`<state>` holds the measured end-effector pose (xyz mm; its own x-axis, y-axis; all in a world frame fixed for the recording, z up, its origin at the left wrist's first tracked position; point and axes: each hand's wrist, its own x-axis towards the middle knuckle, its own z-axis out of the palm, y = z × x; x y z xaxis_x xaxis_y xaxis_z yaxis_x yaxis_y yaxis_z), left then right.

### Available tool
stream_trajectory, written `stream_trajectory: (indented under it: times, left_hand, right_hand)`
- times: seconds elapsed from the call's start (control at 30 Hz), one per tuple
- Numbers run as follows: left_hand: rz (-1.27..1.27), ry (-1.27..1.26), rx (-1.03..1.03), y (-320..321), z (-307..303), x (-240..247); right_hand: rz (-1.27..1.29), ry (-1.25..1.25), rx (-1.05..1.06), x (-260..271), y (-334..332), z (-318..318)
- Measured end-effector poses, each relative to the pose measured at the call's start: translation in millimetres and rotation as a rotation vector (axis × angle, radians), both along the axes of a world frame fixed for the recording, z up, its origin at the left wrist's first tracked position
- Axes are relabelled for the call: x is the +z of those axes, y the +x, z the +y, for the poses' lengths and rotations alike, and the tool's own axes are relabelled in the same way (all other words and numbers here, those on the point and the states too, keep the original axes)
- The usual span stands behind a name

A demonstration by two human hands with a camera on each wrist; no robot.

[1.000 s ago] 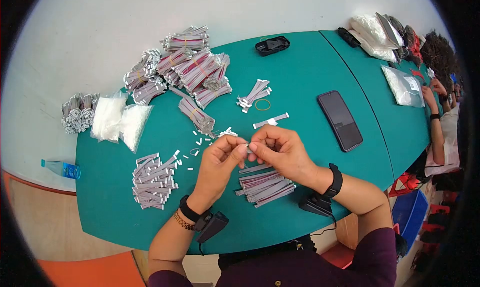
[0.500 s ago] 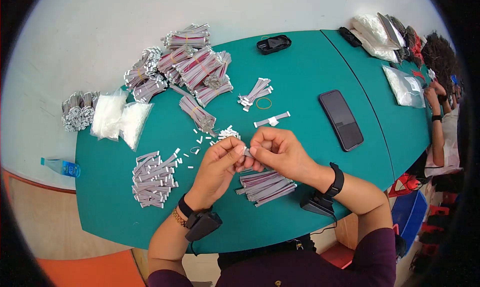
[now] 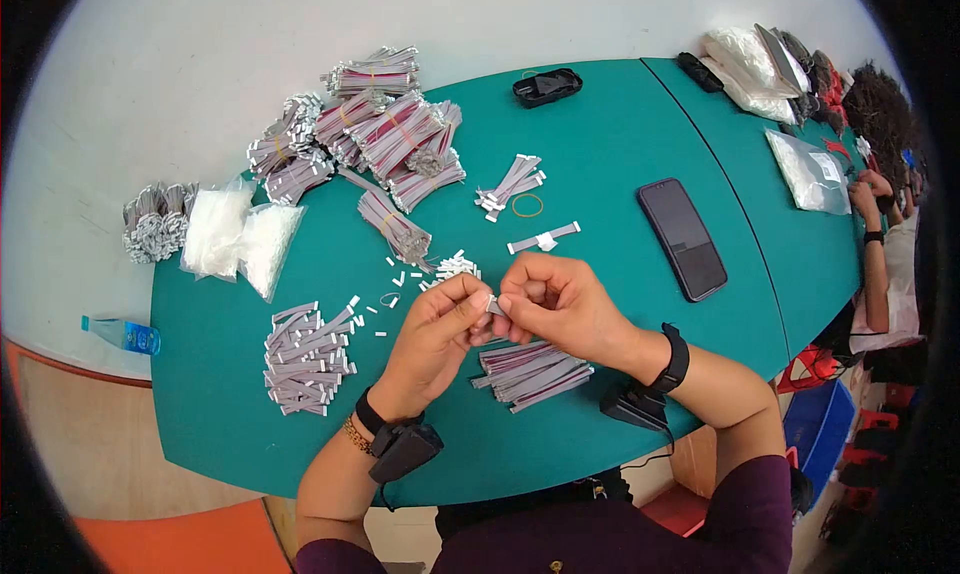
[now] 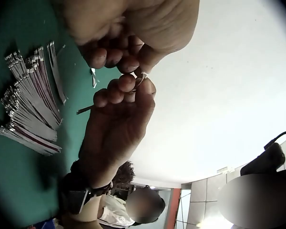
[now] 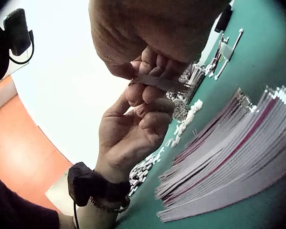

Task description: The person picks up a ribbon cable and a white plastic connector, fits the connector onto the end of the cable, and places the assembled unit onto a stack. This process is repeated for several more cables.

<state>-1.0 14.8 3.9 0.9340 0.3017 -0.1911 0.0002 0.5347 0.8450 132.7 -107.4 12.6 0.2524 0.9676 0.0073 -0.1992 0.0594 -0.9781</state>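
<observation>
Above the green table, my left hand (image 3: 425,339) and right hand (image 3: 575,314) meet fingertip to fingertip. Between them is a short grey ribbon cable (image 5: 155,82), pinched by the right thumb and fingers. Its white end sits at the left thumb and forefinger, which pinch it; the fingers hide most of that end. Below the right hand lies a stack of grey ribbon cables (image 3: 535,376), some with a dark red stripe. Small white connector housings (image 3: 458,265) lie heaped just beyond the left fingers.
Cables with white ends (image 3: 310,359) are piled at left. Farther back are banded cable bundles (image 3: 395,139) and clear bags of white parts (image 3: 218,232). A phone (image 3: 681,241) lies at right, and a rubber band (image 3: 527,206) near a small cable group (image 3: 511,187). Another person's arm (image 3: 874,264) is far right.
Since a second ago, my left wrist has turned and the fingertips have drawn closer around the cable's white end. Over the last half second the hands have barely moved.
</observation>
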Motion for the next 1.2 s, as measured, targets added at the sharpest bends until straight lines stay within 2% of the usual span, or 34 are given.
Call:
stream_trajectory:
  times: [0.6,1.0,1.2]
  left_hand:
    - [0.011,-0.016,-0.025,-1.2,0.6,3.5]
    - [0.012,0.126,0.045,-1.9,-1.4,-2.0]
    - [-0.005,0.031,0.019,-1.2,-2.4,-0.3]
  right_hand:
    - [-0.009,0.006,-0.009,2.8,-1.4,-0.7]
    - [-0.042,0.01,-0.079,0.8,-5.2,-1.0]
    - [-0.016,0.016,-0.076,-0.8,-5.2,-0.9]
